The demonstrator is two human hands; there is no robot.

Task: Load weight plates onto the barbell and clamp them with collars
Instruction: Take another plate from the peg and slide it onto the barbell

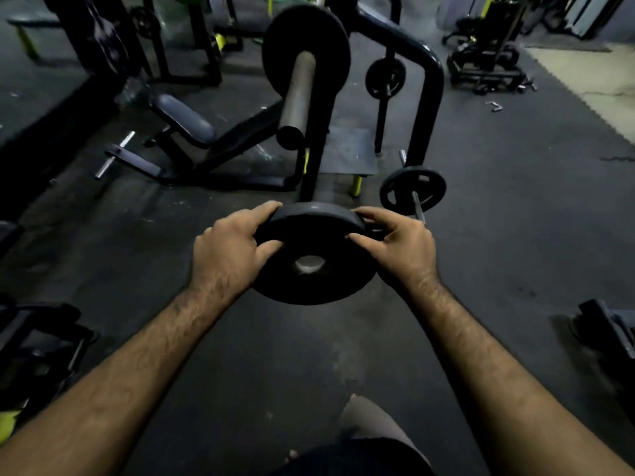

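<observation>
A round black weight plate (314, 235) with a centre hole hangs in the air in front of me, tilted with its face up toward me. My left hand (230, 249) grips its left rim and my right hand (398, 242) grips its right rim, fingers curled over the edge. Beyond it the barbell sleeve (297, 94) points toward me, its end bare. One large black plate (305, 51) sits at the far end of that sleeve. No collar is visible.
A black rack frame (426, 97) stands right of the sleeve, with smaller plates (412, 190) stored on pegs. An incline bench (182, 121) lies at the left. Dark machine parts sit at both lower edges. The floor is dark rubber matting (275, 355).
</observation>
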